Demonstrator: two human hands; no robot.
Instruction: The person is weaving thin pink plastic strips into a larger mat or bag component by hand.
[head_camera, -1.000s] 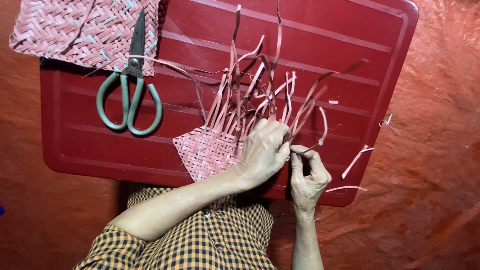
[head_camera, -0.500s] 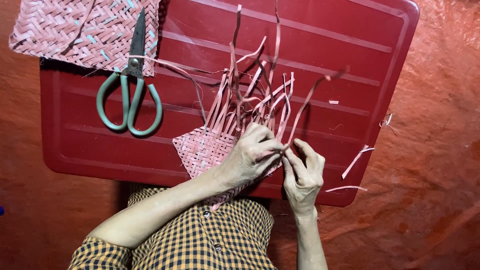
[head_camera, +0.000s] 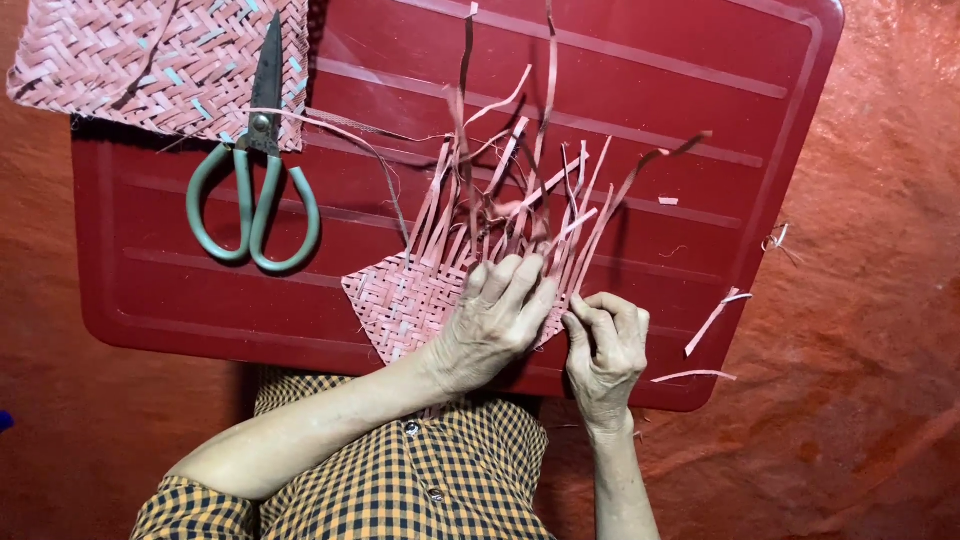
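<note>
Currently my left hand (head_camera: 495, 325) lies flat, fingers spread, pressing down on the small pink woven piece (head_camera: 405, 300), a diamond-shaped patch of flat plaited strips. It sits on the near half of the dark red plastic lid (head_camera: 640, 90), a glossy ribbed slab with rounded corners. My right hand (head_camera: 607, 345) is curled closed just beside the left, fingertips pinching at the weave's right edge; the strip itself is hidden. Loose strip ends (head_camera: 520, 190) fan up from the weave, thin, stiff, some curling. Green-handled scissors (head_camera: 255, 190) lie well to the left, closed, blades over a larger woven mat (head_camera: 150, 60). Cut scraps (head_camera: 710, 320) lie at the lid's right edge. Orange crinkled sheet (head_camera: 880, 300) underneath.
</note>
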